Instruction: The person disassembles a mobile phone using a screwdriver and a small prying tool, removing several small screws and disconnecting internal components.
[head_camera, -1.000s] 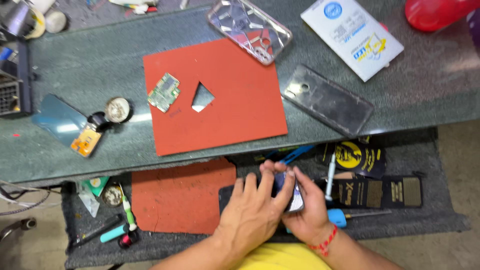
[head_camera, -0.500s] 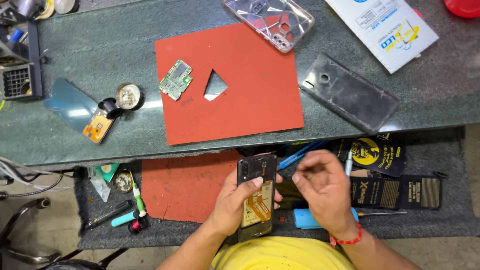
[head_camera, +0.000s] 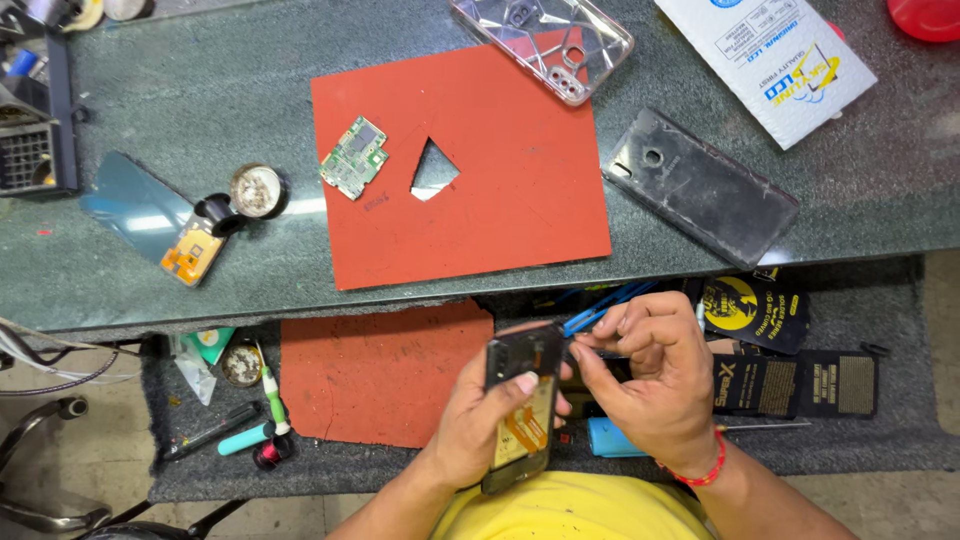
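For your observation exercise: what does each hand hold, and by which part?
The left hand grips the opened black phone with its yellow-labelled battery around its middle. The right hand pinches at the phone's top edge; whether it holds anything cannot be told.

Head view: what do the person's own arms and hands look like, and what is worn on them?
Both forearms are bare, with no sleeves reaching them and no gloves. The left hand wears nothing that shows. The right hand has a thin red thread bracelet around the wrist. No rings or watch are visible. A yellow shirt shows at the bottom edge.
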